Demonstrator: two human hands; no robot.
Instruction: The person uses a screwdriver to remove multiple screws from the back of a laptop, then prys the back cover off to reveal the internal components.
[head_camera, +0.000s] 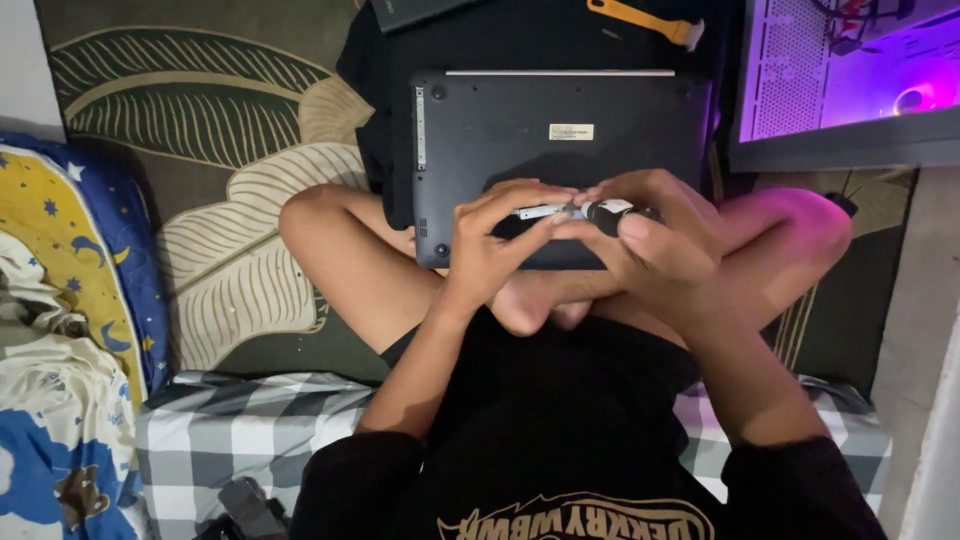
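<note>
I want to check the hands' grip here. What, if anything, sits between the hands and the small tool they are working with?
Nothing visible. The left hand and right hand both pinch the small black-and-silver tool directly, above the upturned laptop.

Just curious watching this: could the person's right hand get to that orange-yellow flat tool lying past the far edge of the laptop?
Probably yes. The orange-yellow tool lies in the open beyond the upturned laptop, nothing covering it. But the right hand and left hand are together gripping a small black-and-white tool, so it would have to let go and stretch across.
</note>
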